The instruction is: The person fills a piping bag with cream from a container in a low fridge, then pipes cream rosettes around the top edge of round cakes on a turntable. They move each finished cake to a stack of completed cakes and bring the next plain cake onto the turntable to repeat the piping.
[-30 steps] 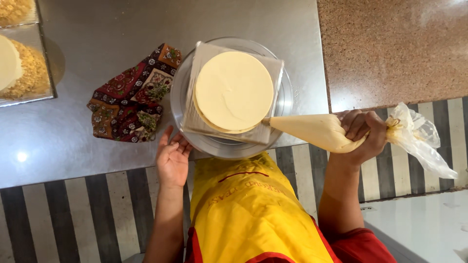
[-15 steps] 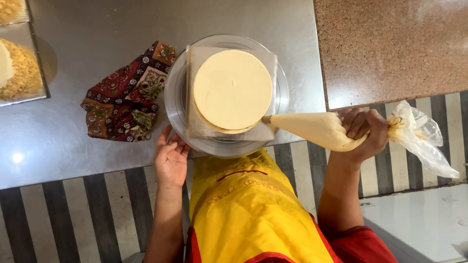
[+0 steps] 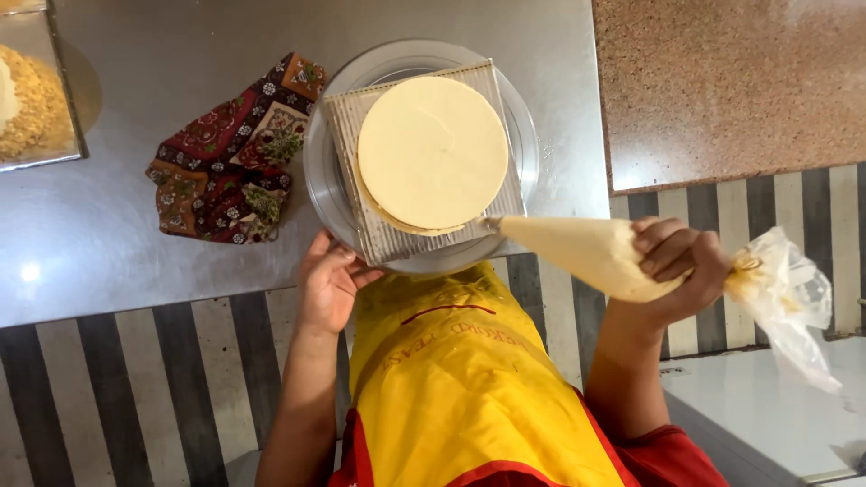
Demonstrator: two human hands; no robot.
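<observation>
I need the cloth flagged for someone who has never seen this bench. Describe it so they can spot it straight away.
Start at the grey steel table and find the round turntable carrying the pale cake on a square board. The cloth lies crumpled on the steel just beside the turntable, above the left hand. It is the only patterned thing there: dark red with floral patches.

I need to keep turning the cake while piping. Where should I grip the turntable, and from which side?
Grip the turntable at its bare near-left rim, from the near side, where the left hand already rests. The round rim sticks out past the square board there, giving the fingers room. The near-right rim is taken by the piping bag in the right hand, its tip at the cake edge.
</observation>
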